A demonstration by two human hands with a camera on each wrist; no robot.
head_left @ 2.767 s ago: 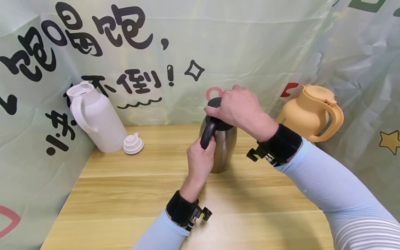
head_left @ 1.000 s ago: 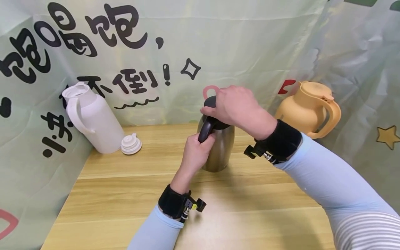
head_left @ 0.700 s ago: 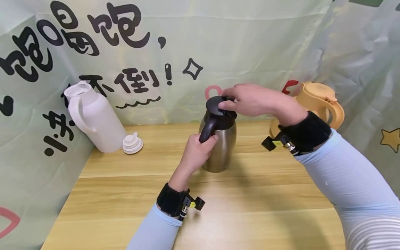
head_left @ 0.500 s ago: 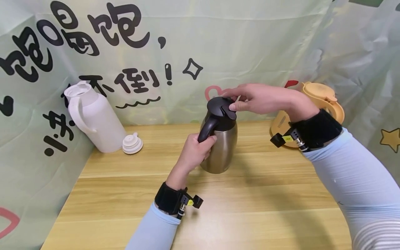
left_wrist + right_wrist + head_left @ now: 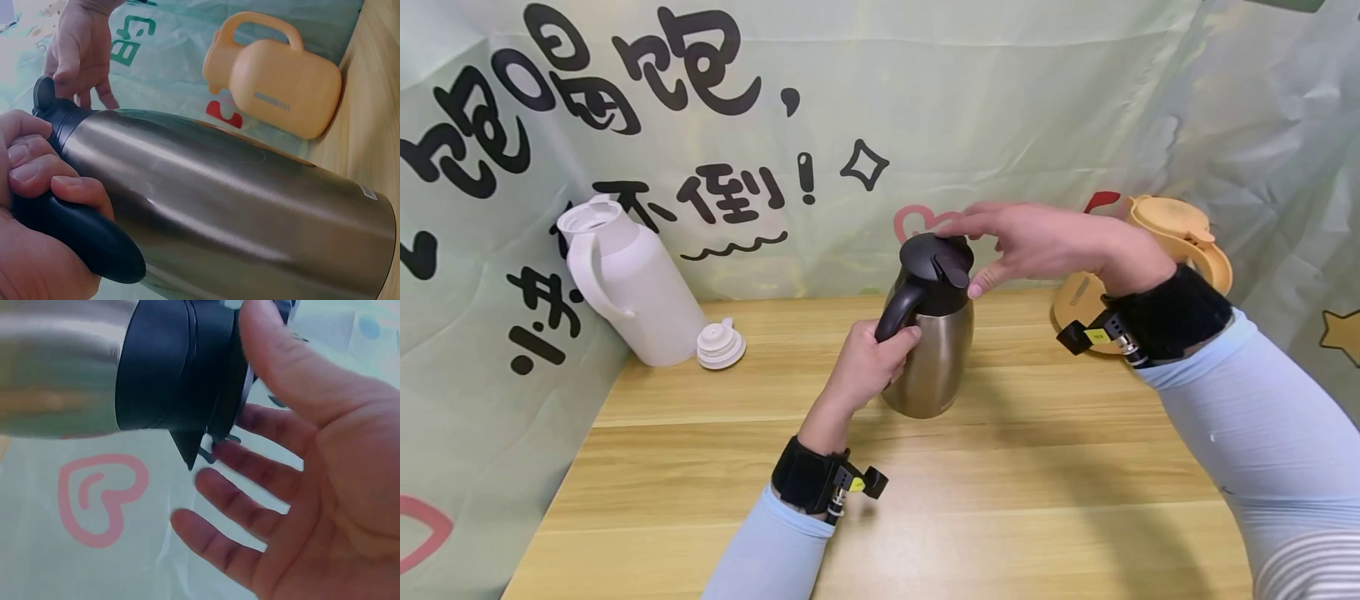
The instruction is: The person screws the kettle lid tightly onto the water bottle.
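Note:
A stainless steel thermos jug with a black lid stands upright on the wooden table. My left hand grips its black handle; in the left wrist view the fingers curl round that handle. My right hand is spread at the right side of the lid, thumb near the collar and fingers behind the top. In the right wrist view the right hand's palm faces the lid, its fingers parted and the thumb overlapping the lid's edge.
A white thermos jug with an uncovered top stands at the back left, its white stopper on the table beside it. An orange jug is at the back right, partly behind the right forearm. A printed cloth hangs behind.
My right hand has let go of the lid's top, slid to the right and spread its fingers, uncovering the lid. The left hand keeps its grip on the handle, and the jug stays standing.

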